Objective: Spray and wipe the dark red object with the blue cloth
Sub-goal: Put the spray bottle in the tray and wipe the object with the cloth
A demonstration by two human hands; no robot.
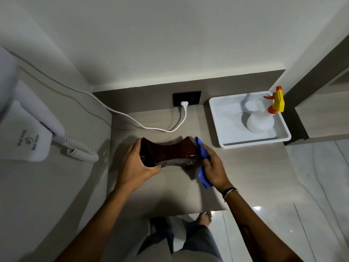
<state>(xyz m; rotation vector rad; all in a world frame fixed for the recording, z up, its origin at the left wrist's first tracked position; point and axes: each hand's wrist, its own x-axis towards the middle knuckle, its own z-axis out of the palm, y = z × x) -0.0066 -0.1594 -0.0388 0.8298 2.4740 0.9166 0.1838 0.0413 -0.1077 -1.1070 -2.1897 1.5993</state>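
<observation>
The dark red object [170,152], glossy and waisted in the middle, lies on its side over the beige counter [170,190]. My left hand [137,167] grips its left end. My right hand [213,167] holds the blue cloth [203,148] bunched against the object's right end; a fold of the cloth hangs out below my palm. The spray bottle [260,120], white with a yellow and orange trigger head, stands in the white tray [226,129] at the back right, away from both hands.
A white cord [132,120] runs across the counter's back to a black wall socket [187,98]. A wall-mounted hair dryer [28,129] with a coiled cable [83,150] hangs on the left. The counter's front edge lies just above my feet.
</observation>
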